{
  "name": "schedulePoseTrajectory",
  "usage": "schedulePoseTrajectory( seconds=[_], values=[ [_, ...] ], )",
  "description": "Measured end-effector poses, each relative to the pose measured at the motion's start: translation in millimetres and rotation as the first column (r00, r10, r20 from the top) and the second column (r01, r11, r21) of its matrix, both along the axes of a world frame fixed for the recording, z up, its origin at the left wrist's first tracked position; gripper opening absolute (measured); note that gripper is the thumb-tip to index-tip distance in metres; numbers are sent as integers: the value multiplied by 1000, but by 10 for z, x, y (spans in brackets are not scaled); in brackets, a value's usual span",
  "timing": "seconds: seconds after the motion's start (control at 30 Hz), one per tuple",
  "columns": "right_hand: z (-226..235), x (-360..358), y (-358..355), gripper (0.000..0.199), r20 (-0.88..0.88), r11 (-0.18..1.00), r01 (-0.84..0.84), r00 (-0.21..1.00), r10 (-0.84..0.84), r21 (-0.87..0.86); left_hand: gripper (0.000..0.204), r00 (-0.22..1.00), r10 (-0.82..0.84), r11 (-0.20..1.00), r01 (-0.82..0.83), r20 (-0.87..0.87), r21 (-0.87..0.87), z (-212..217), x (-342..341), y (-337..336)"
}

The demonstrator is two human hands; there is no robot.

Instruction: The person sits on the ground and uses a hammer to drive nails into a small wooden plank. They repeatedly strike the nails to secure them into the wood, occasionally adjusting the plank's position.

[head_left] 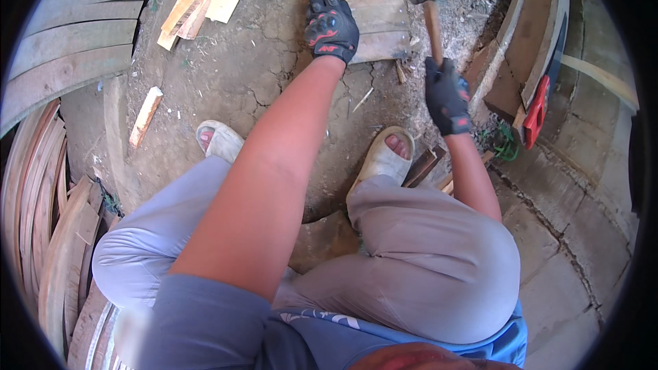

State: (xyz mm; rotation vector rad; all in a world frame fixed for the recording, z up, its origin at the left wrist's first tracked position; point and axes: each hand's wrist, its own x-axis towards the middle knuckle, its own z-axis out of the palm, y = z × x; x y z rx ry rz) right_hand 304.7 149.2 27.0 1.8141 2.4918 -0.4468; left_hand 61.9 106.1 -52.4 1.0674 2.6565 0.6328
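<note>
A: What lies in front of the person?

B: Cracked dirt ground, curved planks far left, then a small wooden panel at the far middle. The left hand, gloved, presses flat and open on the panel's left edge.

A: And the right hand?

B: Closed around a hammer, head raised just right of the panel.

A: How to strike well?

B: I'd judge: keep the panel pinned, left fingers away from the hammer's path, short square blows.

A: Any packages, labels, signs?

B: None visible; only a red tool at right, and wood offcuts far left.
</note>
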Motion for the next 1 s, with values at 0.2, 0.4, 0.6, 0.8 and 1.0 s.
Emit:
schedulePoseTrajectory(
  seconds=[0.2,0.4,0.6,0.8,1.0],
  values=[
    [1267,-269,145,35,-582,983,145,812,-52,114,65,1000,25,1000,-24,10,-11,15,-52,-98],
    [437,-172,-31,35,-228,978,93,973,-49,186,65,998,11,1000,-11,55,-6,46,20,9],
    [565,-200,22,43,-59,998,-56,997,54,-24,65,1000,17,1000,-16,10,-16,12,-22,-78],
    [1010,-215,229,41,-672,985,59,737,68,164,65,998,17,999,-15,55,-36,42,-55,-101],
    [-81,-139,28,41,22,972,-201,979,205,-124,66,999,-4,999,6,42,-37,70,-7,-6]
  ],
)
